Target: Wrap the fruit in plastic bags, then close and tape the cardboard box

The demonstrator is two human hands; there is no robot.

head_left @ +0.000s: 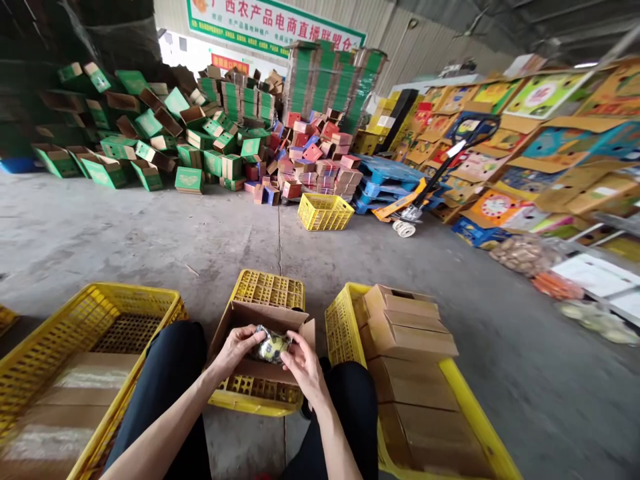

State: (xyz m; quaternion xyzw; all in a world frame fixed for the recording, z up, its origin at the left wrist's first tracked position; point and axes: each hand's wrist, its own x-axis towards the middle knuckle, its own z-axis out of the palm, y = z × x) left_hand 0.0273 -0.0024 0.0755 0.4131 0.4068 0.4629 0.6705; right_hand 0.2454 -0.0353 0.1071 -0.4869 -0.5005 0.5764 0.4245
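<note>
A small yellow-and-dark item in clear crinkled wrapping (271, 347) sits just above an open brown cardboard box (260, 347). The box lies tilted on an upturned yellow crate (267, 293), its flaps spread wide.

Matt cardboard box (260, 333) on yellow plastic crate (267, 290) — glossy film-wrapped pkg (273, 347), rough concrete floor (150, 233).

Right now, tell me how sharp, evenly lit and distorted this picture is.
Head view: wide-angle bend curves the floor and stacks at the edges; daylight is soft, no harsh shadows; the wrapped item between left hand and right hand is sharp, while the right edge by the tables smears.
</note>
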